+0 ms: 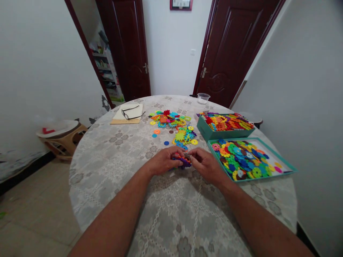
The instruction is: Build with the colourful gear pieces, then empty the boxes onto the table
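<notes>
Just above the near middle of the table, my left hand [166, 161] is closed around a small cluster of joined plastic pieces [184, 163], purple with some orange-red. My right hand [205, 164] pinches a small brownish piece [188, 156] against the cluster's upper right side. Part of the cluster is hidden behind my left fingers. Right beyond my hands lies a pile of bright gear-shaped pieces [180, 135], yellow, blue and green among them. Farther back, another loose heap of gears [164, 119] shows red, orange and turquoise.
On the right stand a deep green box [211, 134] full of colourful pieces and a shallow tray [291, 167] of gears. Black eyeglasses [131, 117] rest on a notepad [118, 115] at the left. A clear plastic bowl [203, 98] sits at the far edge of the round table [107, 171].
</notes>
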`<action>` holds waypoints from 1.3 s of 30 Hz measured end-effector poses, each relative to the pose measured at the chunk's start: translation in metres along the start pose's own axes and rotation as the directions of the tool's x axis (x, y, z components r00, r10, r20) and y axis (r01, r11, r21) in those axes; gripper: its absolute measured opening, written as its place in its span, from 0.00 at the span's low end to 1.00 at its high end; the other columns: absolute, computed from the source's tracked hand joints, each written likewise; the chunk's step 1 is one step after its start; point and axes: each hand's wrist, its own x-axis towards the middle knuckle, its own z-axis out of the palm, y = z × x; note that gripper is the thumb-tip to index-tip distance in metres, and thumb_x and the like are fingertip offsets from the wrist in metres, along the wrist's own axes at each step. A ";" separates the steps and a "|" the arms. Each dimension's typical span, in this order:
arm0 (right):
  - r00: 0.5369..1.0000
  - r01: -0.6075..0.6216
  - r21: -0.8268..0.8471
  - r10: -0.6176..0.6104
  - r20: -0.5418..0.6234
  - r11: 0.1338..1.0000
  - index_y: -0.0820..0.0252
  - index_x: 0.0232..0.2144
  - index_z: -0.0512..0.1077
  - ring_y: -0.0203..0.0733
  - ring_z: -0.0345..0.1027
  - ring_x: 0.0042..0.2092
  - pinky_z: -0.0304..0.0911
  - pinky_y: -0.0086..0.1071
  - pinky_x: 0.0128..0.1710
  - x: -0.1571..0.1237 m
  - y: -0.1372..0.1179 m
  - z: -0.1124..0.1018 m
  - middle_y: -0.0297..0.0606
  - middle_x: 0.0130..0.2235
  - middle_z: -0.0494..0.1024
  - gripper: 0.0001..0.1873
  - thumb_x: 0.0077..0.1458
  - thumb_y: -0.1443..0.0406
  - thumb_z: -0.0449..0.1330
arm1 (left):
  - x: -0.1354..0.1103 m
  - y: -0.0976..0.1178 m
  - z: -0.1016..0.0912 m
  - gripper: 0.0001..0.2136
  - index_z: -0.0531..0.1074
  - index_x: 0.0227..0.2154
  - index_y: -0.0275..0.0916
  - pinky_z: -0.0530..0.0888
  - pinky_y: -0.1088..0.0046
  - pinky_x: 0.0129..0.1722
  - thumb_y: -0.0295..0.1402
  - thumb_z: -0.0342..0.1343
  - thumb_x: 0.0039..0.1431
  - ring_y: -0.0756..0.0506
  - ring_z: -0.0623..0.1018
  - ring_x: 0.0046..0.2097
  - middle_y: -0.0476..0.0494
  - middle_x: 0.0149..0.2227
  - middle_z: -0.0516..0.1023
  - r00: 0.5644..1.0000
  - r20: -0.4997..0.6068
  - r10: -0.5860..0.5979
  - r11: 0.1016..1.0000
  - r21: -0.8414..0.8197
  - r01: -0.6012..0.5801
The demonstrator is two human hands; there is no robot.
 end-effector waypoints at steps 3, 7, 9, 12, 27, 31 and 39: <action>1.000 -0.004 0.057 0.004 0.005 0.998 0.54 0.45 0.78 0.43 0.73 0.42 0.67 0.36 0.45 -0.002 -0.002 0.008 0.38 0.41 0.80 0.11 0.66 0.60 0.57 | -0.001 0.000 -0.001 0.10 0.78 0.43 0.43 0.75 0.65 0.51 0.34 0.64 0.58 0.42 0.81 0.49 0.43 0.47 0.82 0.999 0.043 -0.029 0.999 -0.024 0.030; 1.000 0.003 0.154 -0.001 -0.013 0.988 0.54 0.51 0.76 0.44 0.75 0.49 0.70 0.38 0.51 -0.001 0.006 0.012 0.40 0.49 0.80 0.14 0.68 0.61 0.55 | -0.001 -0.001 -0.006 0.12 0.77 0.45 0.41 0.76 0.67 0.47 0.35 0.65 0.59 0.44 0.80 0.44 0.45 0.42 0.81 1.000 0.000 -0.023 0.999 -0.038 0.023; 0.994 0.078 0.066 -0.073 -0.077 0.995 0.54 0.54 0.75 0.46 0.73 0.54 0.68 0.42 0.56 0.002 0.018 0.015 0.42 0.54 0.79 0.16 0.69 0.62 0.53 | 0.000 -0.001 -0.009 0.14 0.75 0.46 0.40 0.76 0.69 0.45 0.35 0.65 0.59 0.46 0.80 0.43 0.46 0.41 0.80 0.997 -0.078 -0.012 0.998 -0.061 0.007; 0.954 0.261 -0.158 -0.279 -0.105 0.952 0.55 0.56 0.74 0.49 0.69 0.58 0.63 0.50 0.62 0.010 0.039 0.022 0.45 0.55 0.78 0.19 0.67 0.67 0.52 | 0.001 -0.001 -0.012 0.20 0.71 0.54 0.43 0.79 0.70 0.40 0.35 0.65 0.59 0.46 0.80 0.41 0.47 0.44 0.77 0.975 -0.222 -0.025 0.992 -0.126 -0.003; 0.985 0.170 -0.097 -0.173 -0.017 0.981 0.54 0.57 0.74 0.48 0.70 0.53 0.66 0.44 0.56 0.016 0.047 0.031 0.43 0.51 0.76 0.22 0.61 0.66 0.62 | 0.006 -0.010 -0.016 0.15 0.75 0.46 0.39 0.81 0.65 0.40 0.31 0.64 0.56 0.44 0.81 0.41 0.44 0.40 0.80 0.912 -0.356 -0.203 0.974 -0.166 0.152; 0.987 0.010 0.000 -0.010 -0.161 1.000 0.55 0.48 0.78 0.46 0.72 0.46 0.69 0.40 0.49 0.016 0.048 0.028 0.40 0.46 0.78 0.14 0.60 0.63 0.61 | 0.004 -0.008 -0.015 0.13 0.75 0.43 0.38 0.79 0.67 0.40 0.32 0.65 0.55 0.45 0.80 0.39 0.44 0.39 0.80 0.936 -0.281 -0.212 0.972 -0.160 0.173; 0.970 -0.026 0.233 0.080 -0.228 0.972 0.56 0.45 0.77 0.45 0.73 0.43 0.69 0.38 0.46 0.011 0.029 0.035 0.40 0.44 0.79 0.12 0.61 0.59 0.62 | 0.001 0.000 -0.007 0.15 0.76 0.45 0.40 0.74 0.70 0.40 0.33 0.65 0.54 0.46 0.78 0.39 0.46 0.39 0.81 0.987 -0.084 -0.137 0.990 0.031 0.140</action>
